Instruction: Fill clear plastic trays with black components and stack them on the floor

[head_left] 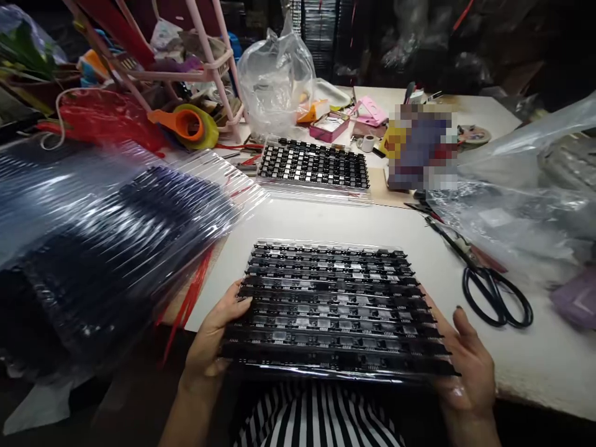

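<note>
A clear plastic tray (326,304) filled with rows of black strip-like parts is held level above the front edge of the white table. My left hand (221,329) grips its left side, thumb on the top edge and fingers beneath. At the right side, my right hand (465,360) supports the tray, its thumb raised and its fingers partly hidden under the tray. A second tray with similar black parts (314,164) lies farther back on the table.
Plastic-wrapped stacked trays (116,248) fill the left. Black-handled scissors (496,295) lie at right beside clear plastic bags (521,180). Behind stand a pink rack (223,81), an orange tape dispenser (181,124) and a small white cup (367,143). Red strips (198,285) hang over the edge.
</note>
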Demonstrator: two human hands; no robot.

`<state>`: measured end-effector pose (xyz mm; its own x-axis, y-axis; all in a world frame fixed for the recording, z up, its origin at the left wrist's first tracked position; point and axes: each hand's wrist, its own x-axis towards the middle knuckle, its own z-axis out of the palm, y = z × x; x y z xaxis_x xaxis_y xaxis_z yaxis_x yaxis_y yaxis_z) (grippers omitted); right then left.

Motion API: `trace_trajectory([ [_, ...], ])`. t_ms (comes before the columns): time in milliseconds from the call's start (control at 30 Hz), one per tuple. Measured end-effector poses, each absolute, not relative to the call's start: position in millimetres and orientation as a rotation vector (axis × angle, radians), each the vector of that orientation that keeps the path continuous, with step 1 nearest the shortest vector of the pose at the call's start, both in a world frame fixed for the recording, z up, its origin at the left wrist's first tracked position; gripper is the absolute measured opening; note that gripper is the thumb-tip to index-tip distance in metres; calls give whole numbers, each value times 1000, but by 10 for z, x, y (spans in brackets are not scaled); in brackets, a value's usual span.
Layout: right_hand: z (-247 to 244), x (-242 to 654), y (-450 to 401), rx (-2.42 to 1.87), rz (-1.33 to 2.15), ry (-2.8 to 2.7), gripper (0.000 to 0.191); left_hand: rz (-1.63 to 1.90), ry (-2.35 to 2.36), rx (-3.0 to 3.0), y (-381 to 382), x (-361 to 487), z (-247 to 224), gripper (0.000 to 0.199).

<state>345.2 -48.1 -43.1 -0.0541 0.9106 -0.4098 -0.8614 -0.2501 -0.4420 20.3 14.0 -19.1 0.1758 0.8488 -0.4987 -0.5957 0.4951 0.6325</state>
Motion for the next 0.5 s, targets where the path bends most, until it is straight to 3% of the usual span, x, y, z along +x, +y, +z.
trace_trajectory([
  [500,-335,3242,-402,-928,1507,-173,55,1050,1026,338,145,239,-161,59],
])
